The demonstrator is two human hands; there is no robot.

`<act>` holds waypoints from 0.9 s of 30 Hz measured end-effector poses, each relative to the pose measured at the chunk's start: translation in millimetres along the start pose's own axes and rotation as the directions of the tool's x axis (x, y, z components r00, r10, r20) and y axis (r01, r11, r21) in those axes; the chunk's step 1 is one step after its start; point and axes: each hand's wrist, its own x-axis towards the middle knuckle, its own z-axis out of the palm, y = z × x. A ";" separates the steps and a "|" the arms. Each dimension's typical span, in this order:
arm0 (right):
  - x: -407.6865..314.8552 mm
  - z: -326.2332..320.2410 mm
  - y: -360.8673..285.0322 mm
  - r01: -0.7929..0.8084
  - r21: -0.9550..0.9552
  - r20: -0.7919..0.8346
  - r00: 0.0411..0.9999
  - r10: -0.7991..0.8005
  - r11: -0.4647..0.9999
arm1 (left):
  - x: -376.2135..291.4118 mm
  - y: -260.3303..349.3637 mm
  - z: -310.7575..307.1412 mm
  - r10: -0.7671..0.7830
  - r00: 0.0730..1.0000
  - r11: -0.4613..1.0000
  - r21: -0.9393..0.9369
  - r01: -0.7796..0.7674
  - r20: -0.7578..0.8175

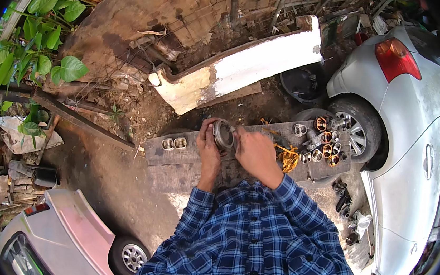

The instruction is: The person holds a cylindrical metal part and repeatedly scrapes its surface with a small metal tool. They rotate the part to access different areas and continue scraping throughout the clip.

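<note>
Above a wooden bench (pixel 185 166), my left hand (pixel 208 142) holds a round metal engine piston (pixel 223 134) by its side. My right hand (pixel 253 150) is at the piston's right edge, its fingers closed on a small thing too hidden to name. Two pistons (pixel 174 143) stand side by side on the bench to the left. On the right part of the bench are several pistons (pixel 317 155), some with orange-brown parts, and metal engine parts (pixel 313 140). A tangle of yellow strapping (pixel 288 159) lies just right of my right hand.
A silver car (pixel 411 128) stands close at the right, its wheel (pixel 354 126) by the bench end. Beyond the bench are a white-painted block (pixel 247 64) and a black tub (pixel 304 82). Dark mechanical parts (pixel 343 199) lie on the ground. Another car (pixel 71 234) is at lower left.
</note>
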 end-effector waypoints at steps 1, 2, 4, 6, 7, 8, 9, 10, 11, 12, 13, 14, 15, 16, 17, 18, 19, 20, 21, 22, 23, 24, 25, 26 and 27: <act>0.5 -0.2 -0.1 0.023 -0.008 -0.114 0.993 -0.024 1.000 | 0.2 -0.2 -0.1 0.021 1.000 0.997 0.079 -0.020 -0.008; 0.3 -0.3 -0.4 0.004 0.007 -0.011 1.000 -0.004 1.000 | 0.0 -0.4 -0.5 0.042 0.999 0.997 0.065 -0.042 0.003; 0.3 -0.8 -0.6 -0.012 -0.004 0.108 0.994 0.012 1.000 | 0.8 -0.7 -1.3 0.069 0.997 0.996 0.051 -0.070 0.017; 0.0 -1.4 -0.9 -0.016 0.000 0.020 1.000 0.016 1.000 | 1.7 -0.9 -2.0 0.064 0.997 0.994 0.089 -0.067 0.032; -0.3 -1.8 -1.2 -0.009 -0.005 -0.022 1.000 0.008 1.000 | 1.7 -0.9 -2.2 0.064 0.997 0.992 0.109 -0.067 0.038; -0.7 -2.1 -1.7 -0.021 -0.007 0.025 0.999 0.021 1.000 | 2.3 -0.7 -2.3 0.089 0.996 0.989 0.118 -0.092 0.029; -0.7 -2.6 -2.2 -0.018 -0.014 0.026 1.000 0.018 1.000 | 2.9 -0.5 -2.2 0.116 0.993 0.985 0.127 -0.119 0.027; -0.4 -3.1 -2.6 0.008 -0.015 -0.009 1.000 -0.008 1.000 | 3.4 -0.3 -1.8 0.118 0.993 0.982 0.148 -0.120 0.022; -0.1 -3.7 -3.0 -0.005 -0.019 0.026 1.000 0.006 1.000 | 4.2 -0.1 -1.4 0.125 0.992 0.986 0.103 -0.128 0.032; 0.6 -4.3 -3.4 0.004 -0.016 0.033 0.999 -0.004 1.000 | 4.0 0.1 -0.9 0.103 0.994 0.992 0.072 -0.105 0.035; 0.8 -4.7 -3.8 -0.012 -0.023 0.126 0.992 0.015 1.000 | 3.7 0.3 -1.0 0.077 0.997 0.996 0.046 -0.078 0.025; 1.6 -5.0 -3.9 0.016 -0.020 0.019 1.000 -0.015 1.000 | 3.7 0.1 -0.6 0.098 0.995 0.993 0.067 -0.100 0.031; 2.0 -5.1 -4.2 0.018 -0.027 -0.004 1.000 -0.019 0.999 | 2.8 0.0 -0.8 0.118 0.993 0.988 0.094 -0.120 0.026; 2.4 -5.2 -4.4 0.042 -0.044 -0.114 0.992 -0.047 0.998 | 3.3 0.0 -1.0 0.155 0.987 0.981 0.114 -0.158 0.038; 2.6 -5.0 -4.7 0.008 -0.043 0.010 1.000 -0.008 0.999 | 3.2 -0.2 -1.3 0.125 0.992 0.988 0.091 -0.126 0.024; 2.7 -4.8 -5.0 -0.005 -0.052 0.051 0.999 0.008 0.999 | 3.4 -0.2 -2.1 0.107 0.994 0.992 0.064 -0.109 0.025; 2.7 -4.5 -5.4 -0.008 -0.043 0.136 0.991 0.013 0.999 | 4.7 -0.1 -2.6 0.082 0.996 0.996 0.044 -0.083 0.022; 2.7 -4.1 -5.5 -0.003 -0.051 0.073 0.997 0.007 0.999 | 4.2 -0.4 -3.2 0.108 0.994 0.992 0.058 -0.110 0.033; 2.7 -3.6 -5.7 0.011 -0.042 0.064 0.998 -0.008 0.999 | 4.6 -0.5 -3.8 0.118 0.992 0.989 0.081 -0.120 0.034; 2.5 -2.9 -5.8 0.002 -0.048 0.093 0.996 0.003 0.999 | 4.3 -0.8 -4.3 0.112 0.993 0.987 0.109 -0.114 0.024; 2.6 -2.5 -5.9 0.032 -0.033 0.032 0.999 -0.031 0.999 | 3.4 -0.9 -5.0 0.133 0.991 0.983 0.125 -0.135 0.026; 2.5 -2.0 -6.0 0.039 -0.035 0.001 0.999 -0.039 0.999 | 3.6 -1.0 -5.0 0.143 0.989 0.979 0.144 -0.145 0.023; 3.1 -1.8 -5.7 0.064 -0.040 -0.115 0.991 -0.069 0.997 | 3.3 -1.0 -5.0 0.157 0.987 0.974 0.161 -0.159 0.027; 2.9 -1.8 -5.7 0.047 -0.034 -0.023 0.999 -0.048 0.998 | 3.1 -0.9 -5.2 0.132 0.991 0.984 0.118 -0.134 0.025; 3.0 -1.7 -5.6 0.053 -0.033 -0.019 0.998 -0.054 0.998 | 3.4 -0.7 -4.9 0.115 0.993 0.991 0.071 -0.117 0.030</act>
